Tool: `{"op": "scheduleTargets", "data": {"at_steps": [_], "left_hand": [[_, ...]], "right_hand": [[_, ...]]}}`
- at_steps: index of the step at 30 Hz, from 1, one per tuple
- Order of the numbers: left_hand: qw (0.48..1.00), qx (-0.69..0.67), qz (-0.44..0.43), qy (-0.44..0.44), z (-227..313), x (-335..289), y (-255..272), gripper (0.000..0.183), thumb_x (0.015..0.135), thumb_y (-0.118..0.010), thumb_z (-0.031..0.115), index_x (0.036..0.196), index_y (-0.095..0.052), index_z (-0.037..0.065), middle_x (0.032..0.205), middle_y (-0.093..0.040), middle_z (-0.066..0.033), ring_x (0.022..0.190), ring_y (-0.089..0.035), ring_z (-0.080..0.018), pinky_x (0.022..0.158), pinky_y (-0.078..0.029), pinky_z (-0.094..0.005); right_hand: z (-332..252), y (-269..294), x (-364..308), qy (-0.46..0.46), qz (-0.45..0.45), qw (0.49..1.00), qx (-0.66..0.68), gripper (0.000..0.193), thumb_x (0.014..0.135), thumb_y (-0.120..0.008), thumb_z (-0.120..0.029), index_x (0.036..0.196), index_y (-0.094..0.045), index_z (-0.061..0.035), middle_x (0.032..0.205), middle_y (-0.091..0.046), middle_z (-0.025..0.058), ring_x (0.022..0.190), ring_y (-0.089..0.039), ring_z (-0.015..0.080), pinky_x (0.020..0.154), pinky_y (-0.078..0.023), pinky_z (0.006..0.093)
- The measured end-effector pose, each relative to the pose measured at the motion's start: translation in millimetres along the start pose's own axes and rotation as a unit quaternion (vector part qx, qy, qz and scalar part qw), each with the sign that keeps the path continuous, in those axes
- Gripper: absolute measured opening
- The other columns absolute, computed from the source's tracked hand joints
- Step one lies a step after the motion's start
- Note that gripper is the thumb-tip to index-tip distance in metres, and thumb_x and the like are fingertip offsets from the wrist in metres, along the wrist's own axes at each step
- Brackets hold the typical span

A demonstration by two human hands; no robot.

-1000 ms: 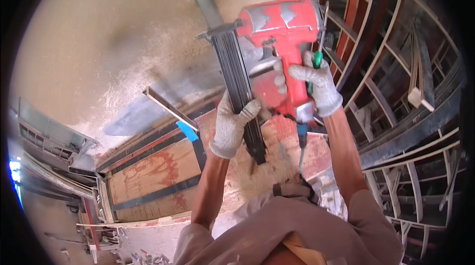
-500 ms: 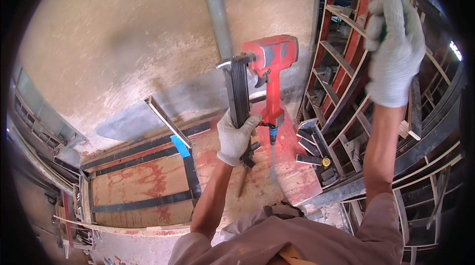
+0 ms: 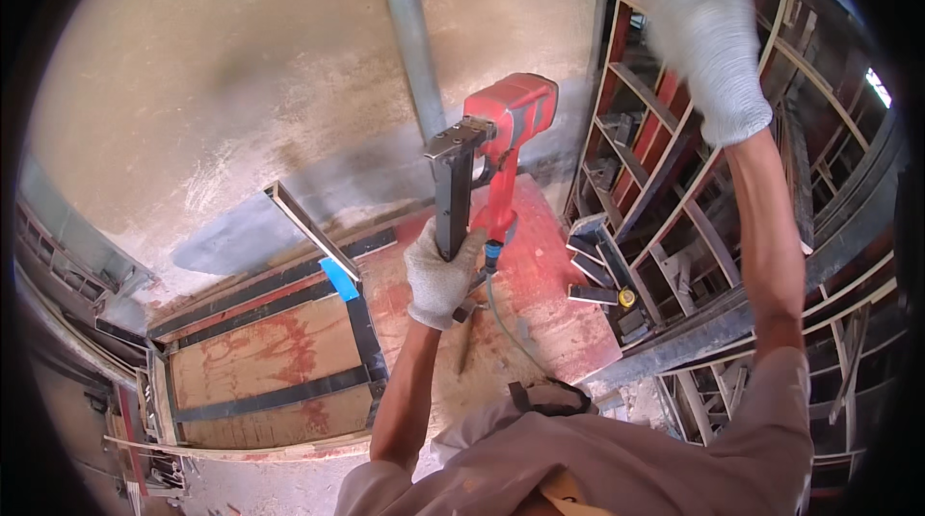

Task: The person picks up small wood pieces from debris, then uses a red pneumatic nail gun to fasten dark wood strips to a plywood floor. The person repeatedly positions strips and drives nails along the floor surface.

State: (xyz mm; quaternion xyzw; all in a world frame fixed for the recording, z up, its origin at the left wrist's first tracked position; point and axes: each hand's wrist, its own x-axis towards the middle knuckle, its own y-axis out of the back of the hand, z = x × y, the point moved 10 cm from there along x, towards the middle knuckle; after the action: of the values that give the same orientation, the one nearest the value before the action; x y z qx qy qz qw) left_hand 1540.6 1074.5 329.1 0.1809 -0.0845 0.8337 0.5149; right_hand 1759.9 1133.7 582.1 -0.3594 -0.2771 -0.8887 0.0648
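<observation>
My left hand (image 3: 439, 275), in a pale knit glove, is closed around the dark magazine of a red nail gun (image 3: 521, 104). The gun is held up over the bench, its red body to the right of the magazine. A thin air hose (image 3: 515, 328) runs down from a blue fitting under the gun's handle. My right hand (image 3: 700, 29), gloved alike, is raised at the upper right in front of wooden frames. Motion smears its fingers, so I cannot make out what they hold, if anything. Below my left hand a hammer (image 3: 463, 347) lies on the bench, its head partly hidden.
A red-stained wooden panel (image 3: 568, 285) covers the bench. Left of it lies a dark-edged frame (image 3: 279, 396) with blue tape (image 3: 338, 279). A yellow tape measure (image 3: 626, 297) sits beside dark wood offcuts (image 3: 592, 294). Slatted frames (image 3: 665, 198) stand at right; a pipe (image 3: 416, 44) runs down the wall.
My right hand has swung up and to the left, away from my body. The nail gun has tilted in my left hand, showing more of the magazine's top; the grip on it stays.
</observation>
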Motion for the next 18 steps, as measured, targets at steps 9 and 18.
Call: {"op": "scheduleTargets", "data": {"at_steps": [9, 18], "left_hand": [[0.999, 0.017, -0.036, 0.000, -8.3, -15.9, -13.1, 0.025, 0.088, -0.080, 0.016, 0.107, -0.070, 0.001, 0.072, -0.064, 0.0016, 0.064, -0.054, -0.0034, 0.057, -0.048, -0.0260], [0.999, 0.038, -0.010, -0.007, -12.1, -21.5, 1.1, 0.019, 0.090, -0.077, 0.012, 0.105, -0.069, 0.002, 0.064, -0.061, 0.0006, 0.052, -0.054, -0.0046, 0.047, -0.044, -0.0264]], "right_hand": [[-41.2, -4.5, -4.2, -0.029, -0.178, 0.937, 0.300, 0.025, 0.095, -0.063, -0.028, 0.107, -0.064, -0.0061, 0.089, -0.066, 0.0200, 0.075, -0.069, 0.0327, 0.073, -0.058, 0.0414], [-77.7, -28.7, -31.1, -0.038, -0.251, 0.947, 0.197, 0.013, 0.092, -0.063, -0.021, 0.089, -0.065, -0.0080, 0.074, -0.062, 0.0153, 0.073, -0.065, 0.0305, 0.066, -0.052, 0.0443]]}}
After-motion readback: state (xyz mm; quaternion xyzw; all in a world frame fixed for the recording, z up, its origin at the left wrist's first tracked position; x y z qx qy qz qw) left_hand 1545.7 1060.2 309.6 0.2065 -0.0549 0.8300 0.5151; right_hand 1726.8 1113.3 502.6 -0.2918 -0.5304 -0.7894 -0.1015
